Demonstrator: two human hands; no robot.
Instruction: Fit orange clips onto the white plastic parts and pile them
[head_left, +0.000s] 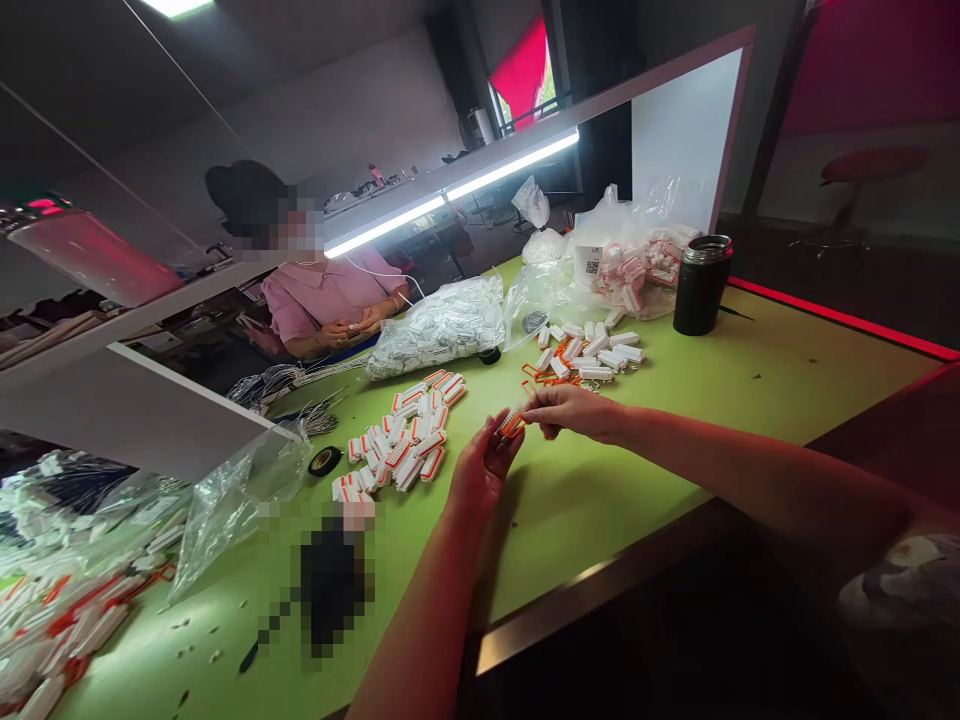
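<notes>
1. Conn (512, 424), white w/ orange trim, was held up over the table (787, 370), in from the near edge, btwn both hands.
2. L hand (489, 462) grasped conn in its fingertips, palm turned up.
3. R hand (566, 408) pinched conn's right end, thumb + index, by an orange bit; exact contact was hidden.
4. Key relation: conn sat at the L fingertips, just left of the R fingertips. Long axis looked slanted, upper end twd far edge; too small to be sure. L hand was nearer, w/ more of conn in it.
5. Past R hand, twd far edge: loose pile (592, 350), white pcs + orange rings.
6. Left of L hand: trimmed pile (409, 430), orange-edged pcs; tape (325, 460) just beside.
7. Nr far edge: bag (442, 325) of white pcs; flask (701, 290) nr far R corner.
8. Co-worker (311, 300) sat across, hands close tog.; couldn't tell what they held.
</notes>
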